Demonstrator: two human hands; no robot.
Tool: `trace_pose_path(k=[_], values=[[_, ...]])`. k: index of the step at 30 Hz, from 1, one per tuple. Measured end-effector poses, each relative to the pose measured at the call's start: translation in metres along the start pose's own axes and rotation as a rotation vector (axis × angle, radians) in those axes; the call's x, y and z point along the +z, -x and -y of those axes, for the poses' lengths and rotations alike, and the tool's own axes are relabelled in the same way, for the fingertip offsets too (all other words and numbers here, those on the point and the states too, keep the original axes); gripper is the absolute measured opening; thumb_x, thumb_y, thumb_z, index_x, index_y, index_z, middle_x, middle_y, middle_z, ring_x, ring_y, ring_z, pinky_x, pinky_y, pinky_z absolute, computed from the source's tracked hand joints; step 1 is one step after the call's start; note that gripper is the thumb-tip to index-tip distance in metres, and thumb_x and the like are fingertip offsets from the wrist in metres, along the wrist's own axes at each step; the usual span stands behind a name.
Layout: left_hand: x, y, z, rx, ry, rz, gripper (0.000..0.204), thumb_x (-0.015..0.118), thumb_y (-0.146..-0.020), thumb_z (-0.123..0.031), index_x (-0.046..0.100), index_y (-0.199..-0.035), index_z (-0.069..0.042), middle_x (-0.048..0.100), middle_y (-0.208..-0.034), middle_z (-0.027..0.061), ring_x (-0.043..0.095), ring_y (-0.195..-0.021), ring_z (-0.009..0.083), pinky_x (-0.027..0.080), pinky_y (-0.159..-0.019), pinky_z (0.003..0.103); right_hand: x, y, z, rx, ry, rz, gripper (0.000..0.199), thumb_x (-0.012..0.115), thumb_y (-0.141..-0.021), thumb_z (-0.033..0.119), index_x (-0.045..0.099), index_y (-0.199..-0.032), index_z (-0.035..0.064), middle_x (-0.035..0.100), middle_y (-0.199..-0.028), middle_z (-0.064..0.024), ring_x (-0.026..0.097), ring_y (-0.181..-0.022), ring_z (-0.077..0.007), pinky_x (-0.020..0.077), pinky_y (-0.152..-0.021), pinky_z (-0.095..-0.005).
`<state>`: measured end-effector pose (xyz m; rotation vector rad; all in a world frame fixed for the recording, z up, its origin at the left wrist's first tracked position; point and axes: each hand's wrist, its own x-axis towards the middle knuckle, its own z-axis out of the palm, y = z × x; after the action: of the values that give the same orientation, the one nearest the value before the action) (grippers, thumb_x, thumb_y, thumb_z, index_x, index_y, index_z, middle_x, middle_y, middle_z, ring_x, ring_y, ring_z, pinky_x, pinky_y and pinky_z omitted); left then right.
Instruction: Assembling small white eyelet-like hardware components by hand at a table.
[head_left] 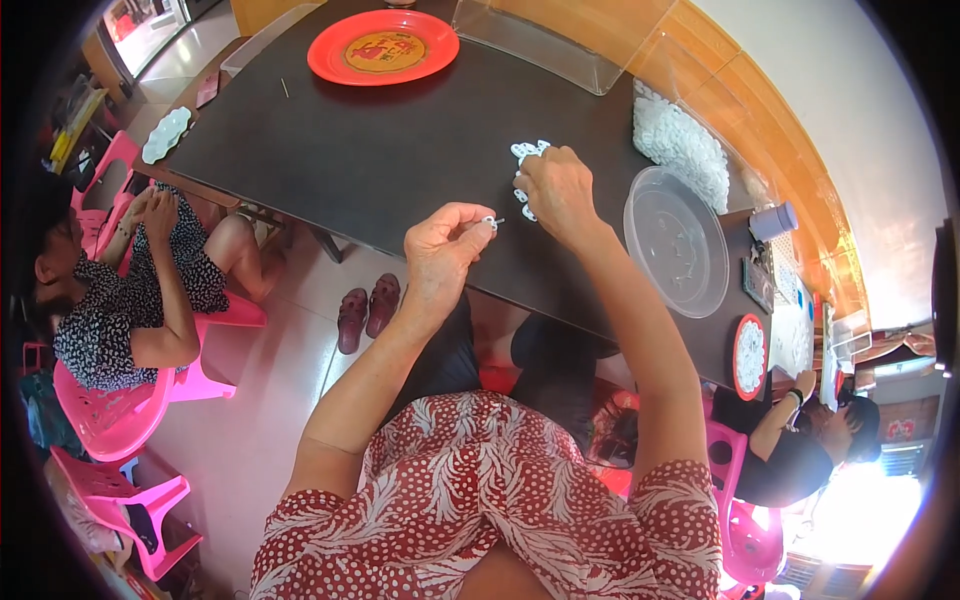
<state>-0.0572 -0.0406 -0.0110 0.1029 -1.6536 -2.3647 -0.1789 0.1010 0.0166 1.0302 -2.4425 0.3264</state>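
Between thumb and forefinger of my left hand is a small white plastic piece with a short dark pin sticking out to the right. That hand hovers by the near edge of the dark table. To the right, my right hand reaches down with curled fingers onto a small cluster of white plastic pieces. Some pieces show past its far side and others just left of the fingers. Its fingertips are partly hidden, so whatever they grip does not show.
A red plate lies at the far side, near a clear plastic bin. Rightward are a heap of white pieces, a clear round lid and a purple cup. People sit at left and right.
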Motion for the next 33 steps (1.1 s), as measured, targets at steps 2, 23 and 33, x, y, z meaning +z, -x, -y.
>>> trace_pose_path(k=[2,23,33], values=[[-0.001,0.0,0.002,-0.001,0.025,-0.001,0.014,0.062,-0.084,-0.005,0.065,-0.096,0.001,0.063,-0.08,0.0033,0.057,-0.071,0.0069,0.044,-0.061,0.019,0.001,-0.003,0.002,-0.003,0.003,0.013,0.007,0.067,-0.069,0.01,0.064,-0.07,0.0036,0.06,-0.071,-0.0162,0.056,-0.07,-0.0316,0.047,-0.063,-0.0417],[-0.001,0.001,0.002,0.029,0.042,-0.025,0.013,0.062,-0.084,-0.003,0.065,-0.095,0.002,0.063,-0.079,0.0035,0.058,-0.07,0.0076,0.044,-0.06,0.019,0.004,-0.005,0.025,0.009,0.047,0.039,0.01,0.067,-0.068,0.009,0.065,-0.075,0.0011,0.06,-0.073,-0.0171,0.057,-0.075,-0.0314,0.0467,-0.068,-0.0411],[-0.001,0.002,0.0,0.019,0.075,-0.028,0.014,0.063,-0.083,-0.003,0.065,-0.096,0.002,0.064,-0.079,0.0037,0.058,-0.071,0.0082,0.044,-0.06,0.019,0.0,-0.003,0.031,0.033,-0.254,0.01,0.011,0.065,-0.069,0.003,0.059,-0.079,0.0009,0.059,-0.075,-0.0153,0.057,-0.076,-0.03,0.0452,-0.068,-0.0398]])
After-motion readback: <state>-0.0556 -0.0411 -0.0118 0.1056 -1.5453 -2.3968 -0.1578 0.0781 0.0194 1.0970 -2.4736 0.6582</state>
